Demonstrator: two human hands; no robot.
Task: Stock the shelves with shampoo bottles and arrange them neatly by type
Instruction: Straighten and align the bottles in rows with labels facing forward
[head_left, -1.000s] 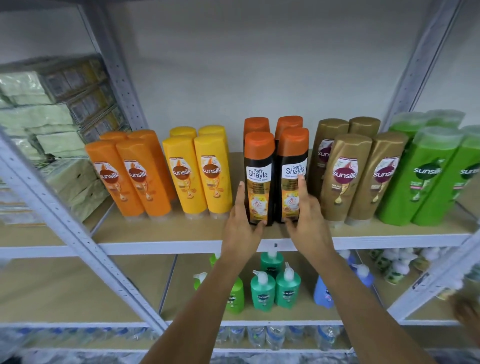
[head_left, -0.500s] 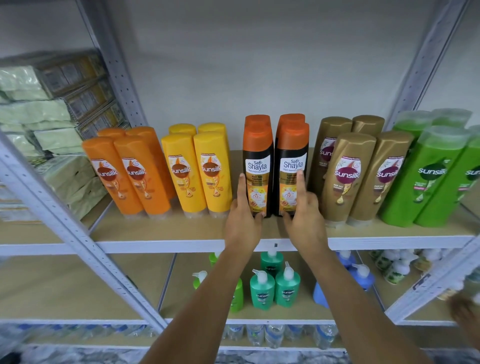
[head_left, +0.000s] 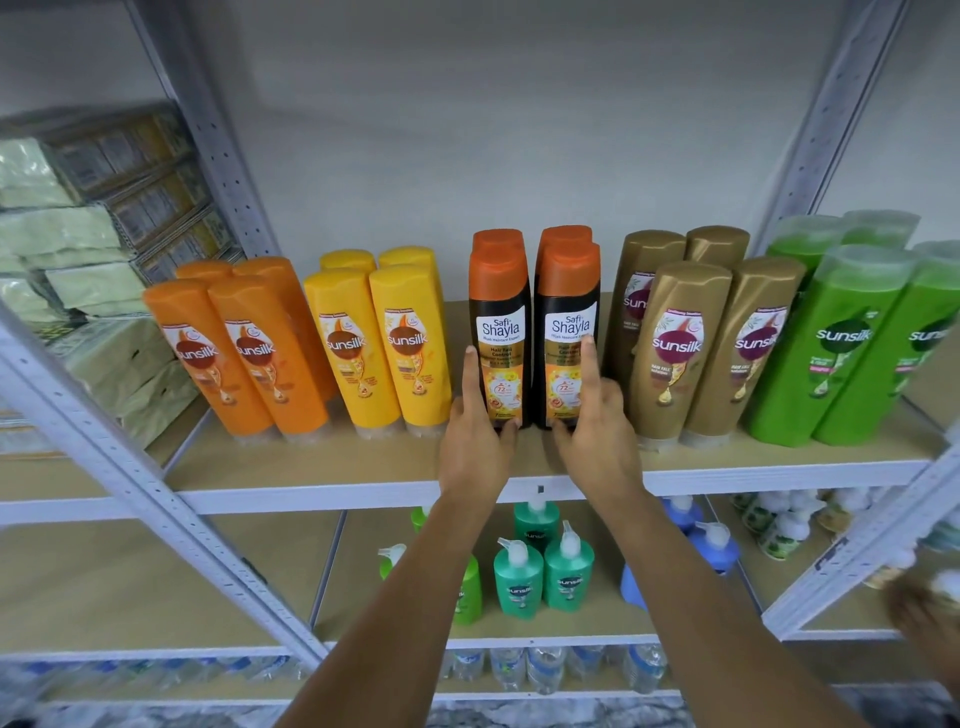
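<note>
**Head view: both our hands on the front pair of Shayla bottles**

Head view shows our left hand (head_left: 475, 447) gripping the lower part of the left front Shayla bottle (head_left: 500, 332), index finger stretched up its left side and thumb curled onto its front near the base. Our right hand (head_left: 597, 441) grips the right front Shayla bottle (head_left: 567, 332) the same way, index finger laid up its right edge. The two black bottles with orange caps stand upright and touching on the shelf board (head_left: 363, 462), and two more orange caps show just behind them, so we count four.

Just left of our left hand stand four yellow bottles (head_left: 382, 348), two in front and two behind. Farther left are four orange bottles (head_left: 239, 358), leaning a little. Just right of our right hand we count four gold bottles (head_left: 680, 348), and beyond them four green bottles (head_left: 831, 348) at the shelf's end.

Below our wrists, the lower shelf (head_left: 519, 642) holds three teal pump bottles (head_left: 540, 566), light green pump bottles (head_left: 467, 592) partly hidden by our left arm, and blue pump bottles (head_left: 714, 545); we cannot count those two groups. Far left of our hands, wrapped pale packs (head_left: 62, 234) are stacked in the neighbouring bay.
</note>
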